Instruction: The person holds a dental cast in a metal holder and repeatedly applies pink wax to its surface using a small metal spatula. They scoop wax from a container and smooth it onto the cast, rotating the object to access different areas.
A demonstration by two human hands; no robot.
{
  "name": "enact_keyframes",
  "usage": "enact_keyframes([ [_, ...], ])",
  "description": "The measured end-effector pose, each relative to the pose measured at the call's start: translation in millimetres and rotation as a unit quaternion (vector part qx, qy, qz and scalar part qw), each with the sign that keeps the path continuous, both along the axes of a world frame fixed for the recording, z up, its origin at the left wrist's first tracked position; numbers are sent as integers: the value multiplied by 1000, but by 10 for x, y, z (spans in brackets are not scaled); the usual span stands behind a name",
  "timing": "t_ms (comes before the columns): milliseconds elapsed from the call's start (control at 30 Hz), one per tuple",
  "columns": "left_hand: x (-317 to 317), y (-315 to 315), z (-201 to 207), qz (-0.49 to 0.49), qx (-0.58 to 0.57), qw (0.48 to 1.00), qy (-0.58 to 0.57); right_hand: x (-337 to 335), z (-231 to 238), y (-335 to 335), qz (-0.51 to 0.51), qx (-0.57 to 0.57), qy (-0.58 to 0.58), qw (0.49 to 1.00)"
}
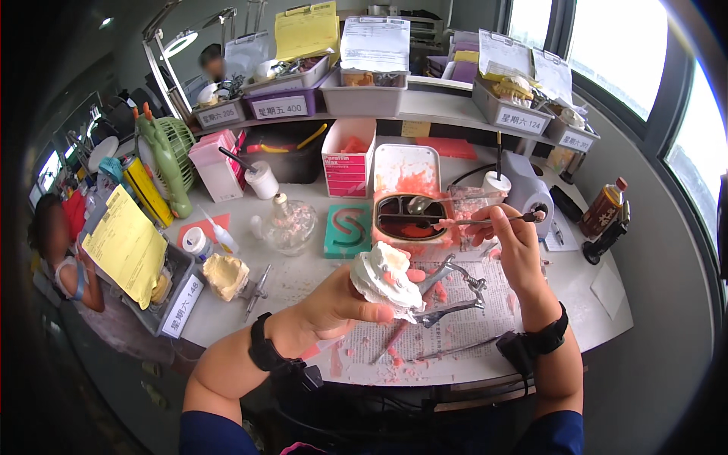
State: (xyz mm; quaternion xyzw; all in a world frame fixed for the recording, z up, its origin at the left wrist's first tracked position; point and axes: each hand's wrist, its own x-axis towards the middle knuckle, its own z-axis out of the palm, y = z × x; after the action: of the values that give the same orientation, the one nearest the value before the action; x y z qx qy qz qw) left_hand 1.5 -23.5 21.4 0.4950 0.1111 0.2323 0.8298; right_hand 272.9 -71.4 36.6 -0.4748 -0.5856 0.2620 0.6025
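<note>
My left hand (341, 303) is closed round a white plaster dental cast (387, 277), held up above the front of the desk. Beside the cast a metal articulator frame (455, 303) juts to the right; I cannot tell whether it is joined to the cast. Between the fingers of my right hand (522, 246) is a slim wax spatula (489, 221), its tip pointing left with pink wax on it. That tip is over the right side of a wax pot (409, 240) holding dark red melted wax. A metal spoon (421, 204) lies across the pot's back edge.
Newspaper (485, 322) with pink wax scraps covers the desk front. A glass spirit lamp (290, 226), a green block (348, 231) and a yellowish cast (225, 277) stand left. At right are a grey machine (527, 189) and a bottle (604, 208). A person (64, 250) sits far left.
</note>
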Motion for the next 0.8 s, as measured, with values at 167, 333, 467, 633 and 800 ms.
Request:
enact_keyframes([
  [167, 33, 38, -23, 4, -12, 1000, -27, 27, -71, 43, 1, -28, -11, 1000],
  [333, -19, -14, 76, -39, -45, 998, 27, 58, -53, 60, -2, -74, 33, 997],
  [467, 14, -49, 84, -34, 16, 998, 45, 91, -76, 76, -8, -90, 50, 995],
  [633, 31, -23, 8, -15, 47, 999, 10, 98, -97, 90, 2, -91, 67, 994],
  [800, 9, -88, 76, 12, -13, 1000, -15, 75, -77, 68, 8, -94, 134, 987],
])
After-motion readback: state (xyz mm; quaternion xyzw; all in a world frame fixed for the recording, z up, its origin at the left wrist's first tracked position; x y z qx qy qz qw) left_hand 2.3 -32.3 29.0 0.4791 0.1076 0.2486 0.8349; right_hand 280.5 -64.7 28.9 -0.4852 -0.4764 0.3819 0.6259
